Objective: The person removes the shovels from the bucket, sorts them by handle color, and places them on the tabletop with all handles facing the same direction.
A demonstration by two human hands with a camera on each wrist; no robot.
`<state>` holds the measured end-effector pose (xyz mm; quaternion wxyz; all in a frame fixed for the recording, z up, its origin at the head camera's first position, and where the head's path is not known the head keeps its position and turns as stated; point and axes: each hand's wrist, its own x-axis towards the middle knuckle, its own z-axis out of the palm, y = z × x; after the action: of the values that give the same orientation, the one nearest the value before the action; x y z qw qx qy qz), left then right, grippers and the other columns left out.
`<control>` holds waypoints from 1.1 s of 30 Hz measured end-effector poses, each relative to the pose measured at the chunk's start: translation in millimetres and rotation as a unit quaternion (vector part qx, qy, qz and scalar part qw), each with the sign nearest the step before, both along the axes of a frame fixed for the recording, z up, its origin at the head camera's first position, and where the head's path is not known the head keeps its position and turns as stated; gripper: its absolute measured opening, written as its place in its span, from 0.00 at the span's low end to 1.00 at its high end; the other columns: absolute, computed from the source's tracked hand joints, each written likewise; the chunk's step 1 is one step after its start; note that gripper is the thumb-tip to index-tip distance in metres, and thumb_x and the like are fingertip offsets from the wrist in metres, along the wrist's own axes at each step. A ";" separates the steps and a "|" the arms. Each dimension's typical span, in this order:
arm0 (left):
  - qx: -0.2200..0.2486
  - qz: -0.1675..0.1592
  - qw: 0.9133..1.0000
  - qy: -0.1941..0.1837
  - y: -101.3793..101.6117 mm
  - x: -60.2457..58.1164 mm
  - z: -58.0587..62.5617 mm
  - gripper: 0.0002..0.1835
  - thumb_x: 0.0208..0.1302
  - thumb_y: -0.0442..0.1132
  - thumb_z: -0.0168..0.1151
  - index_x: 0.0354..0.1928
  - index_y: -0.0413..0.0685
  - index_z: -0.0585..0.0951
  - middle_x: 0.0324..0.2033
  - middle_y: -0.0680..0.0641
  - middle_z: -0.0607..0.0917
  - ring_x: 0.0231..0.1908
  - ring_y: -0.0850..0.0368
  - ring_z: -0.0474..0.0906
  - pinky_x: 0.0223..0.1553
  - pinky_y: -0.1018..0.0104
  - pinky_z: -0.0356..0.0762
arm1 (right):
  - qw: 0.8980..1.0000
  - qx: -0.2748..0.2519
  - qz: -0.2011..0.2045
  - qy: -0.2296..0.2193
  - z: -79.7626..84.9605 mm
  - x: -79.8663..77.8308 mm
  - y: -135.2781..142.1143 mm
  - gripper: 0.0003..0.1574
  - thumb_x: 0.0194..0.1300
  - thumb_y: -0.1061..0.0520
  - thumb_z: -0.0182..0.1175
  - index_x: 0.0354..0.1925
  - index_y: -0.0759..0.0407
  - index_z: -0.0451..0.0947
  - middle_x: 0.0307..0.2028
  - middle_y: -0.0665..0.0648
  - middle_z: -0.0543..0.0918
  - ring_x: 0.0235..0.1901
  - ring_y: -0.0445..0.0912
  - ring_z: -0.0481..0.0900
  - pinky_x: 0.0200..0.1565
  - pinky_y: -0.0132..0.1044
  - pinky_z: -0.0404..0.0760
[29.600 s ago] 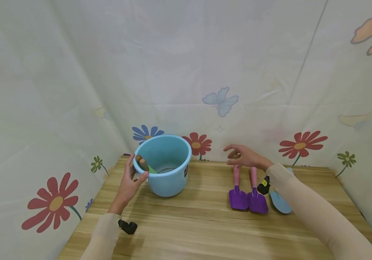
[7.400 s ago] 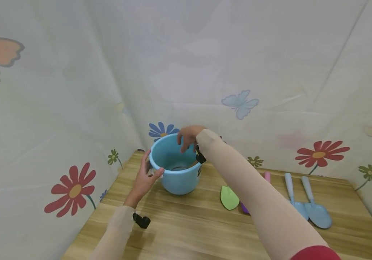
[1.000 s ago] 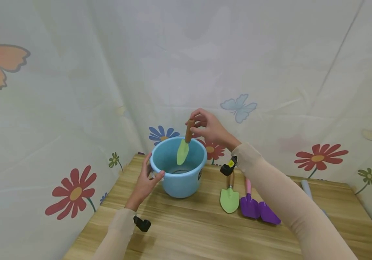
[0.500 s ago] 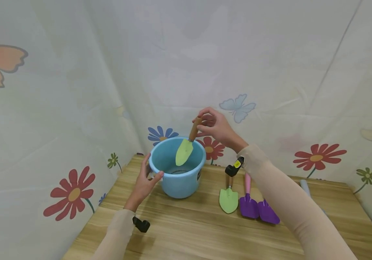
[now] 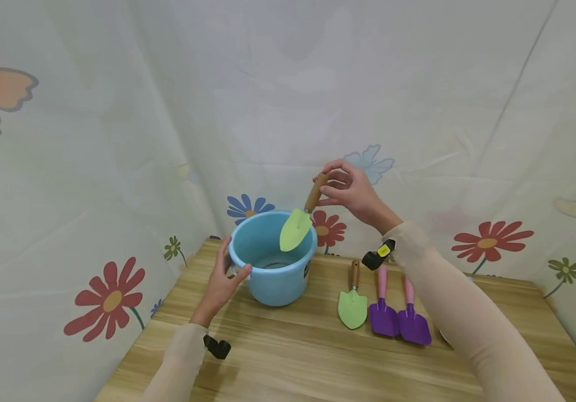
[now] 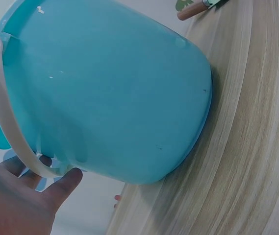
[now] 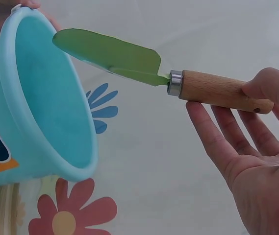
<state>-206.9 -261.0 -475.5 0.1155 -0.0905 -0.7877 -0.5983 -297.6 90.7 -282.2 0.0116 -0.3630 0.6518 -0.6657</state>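
Note:
A light-blue bucket (image 5: 275,286) stands upright on the wooden table. My left hand (image 5: 219,287) grips its left side, thumb and fingers at the rim; the left wrist view shows the bucket's wall (image 6: 114,93) and white carrying handle (image 6: 8,110) close up. Above the bucket's right rim, my right hand (image 5: 355,192) pinches a garden trowel by its wooden handle (image 7: 213,89). The trowel's green blade (image 5: 295,229) points down and left, its lower part overlapping the bucket's opening in the head view. No tool shows inside the bucket.
Right of the bucket lies another green trowel (image 5: 352,309) with a wooden handle. Beside it are two purple shovels (image 5: 384,319) with pink handles. My right sleeve (image 5: 448,301) covers most of whatever lies farther right. A flowered cloth (image 5: 288,111) hangs behind the table (image 5: 277,357).
Earlier, wooden-handled tools stood in the bucket; one green trowel now lies on the table. Over the last second, my right hand moves the held trowel right and slightly up. My left hand stays at the bucket.

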 end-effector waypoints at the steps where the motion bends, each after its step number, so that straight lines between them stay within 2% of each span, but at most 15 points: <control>1: -0.002 0.001 1.000 0.001 -0.2 -0.5 -0.4 0.50 0.70 0.48 0.67 0.82 0.72 0.44 0.78 0.37 0.56 0.77 0.37 0.54 0.64 0.28 0.62 | 1.000 -0.004 0.001 -0.004 0.1 -0.2 2.3 0.20 0.70 0.66 0.64 0.57 0.62 0.70 0.58 0.68 0.80 0.58 0.59 0.81 0.49 0.57 0.83; 5: -0.001 0.002 1.000 -0.002 -0.1 -1.0 -0.1 0.49 0.69 0.49 0.67 0.82 0.73 0.45 0.78 0.38 0.56 0.77 0.37 0.54 0.64 0.29 0.62 | 1.000 -0.020 0.009 -0.016 -0.4 -1.5 11.3 0.19 0.70 0.67 0.64 0.56 0.62 0.71 0.58 0.72 0.78 0.57 0.60 0.81 0.47 0.54 0.85; 9: 0.007 -0.007 1.000 -0.015 -0.4 -1.8 1.7 0.51 0.69 0.46 0.67 0.83 0.65 0.44 0.79 0.35 0.53 0.77 0.35 0.52 0.65 0.30 0.62 | 0.999 -0.029 0.013 -0.027 -1.1 -1.0 20.2 0.19 0.71 0.68 0.62 0.56 0.61 0.71 0.59 0.76 0.74 0.56 0.58 0.81 0.47 0.54 0.85; 12: 0.009 -0.010 1.000 -0.016 -0.5 -2.2 1.3 0.51 0.69 0.45 0.67 0.83 0.61 0.43 0.79 0.34 0.53 0.77 0.34 0.51 0.65 0.29 0.61 | 0.999 -0.037 0.015 -0.036 -0.1 0.2 27.3 0.19 0.71 0.68 0.61 0.58 0.61 0.71 0.60 0.75 0.74 0.55 0.57 0.81 0.48 0.54 0.85; 16: 0.005 -0.003 1.000 -0.004 -0.5 -1.4 -1.0 0.50 0.70 0.46 0.66 0.83 0.67 0.43 0.79 0.36 0.54 0.77 0.36 0.52 0.65 0.28 0.61 | 0.998 -0.044 0.023 -0.043 2.6 1.4 35.9 0.20 0.72 0.69 0.61 0.58 0.62 0.71 0.58 0.71 0.76 0.54 0.58 0.80 0.50 0.58 0.83; 22: -0.002 0.004 1.000 0.010 -0.6 0.4 -0.9 0.49 0.70 0.49 0.67 0.81 0.75 0.45 0.78 0.38 0.57 0.76 0.37 0.55 0.63 0.27 0.63 | 0.997 -0.054 0.033 -0.046 2.8 1.0 46.8 0.18 0.71 0.71 0.59 0.57 0.62 0.71 0.55 0.65 0.76 0.51 0.56 0.79 0.48 0.57 0.84; 27: -0.005 0.009 1.000 0.008 -1.9 0.0 -1.3 0.49 0.69 0.51 0.67 0.81 0.79 0.46 0.78 0.39 0.57 0.76 0.37 0.55 0.64 0.28 0.63 | 0.996 -0.062 0.050 -0.045 -0.5 -1.2 54.4 0.17 0.71 0.72 0.58 0.55 0.64 0.70 0.55 0.67 0.77 0.51 0.55 0.79 0.48 0.57 0.84; 33: -0.006 0.009 1.000 0.007 -1.8 1.0 -0.9 0.49 0.69 0.51 0.67 0.80 0.79 0.46 0.78 0.39 0.57 0.76 0.37 0.55 0.64 0.28 0.63 | 0.996 -0.056 0.050 -0.049 -3.7 0.1 63.4 0.16 0.71 0.72 0.59 0.55 0.63 0.71 0.56 0.67 0.77 0.50 0.54 0.79 0.47 0.56 0.85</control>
<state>-205.9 -262.8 -476.5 0.1264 -0.0881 -0.7915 -0.5914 -297.5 154.1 -285.9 0.0570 -0.3619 0.5934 -0.7167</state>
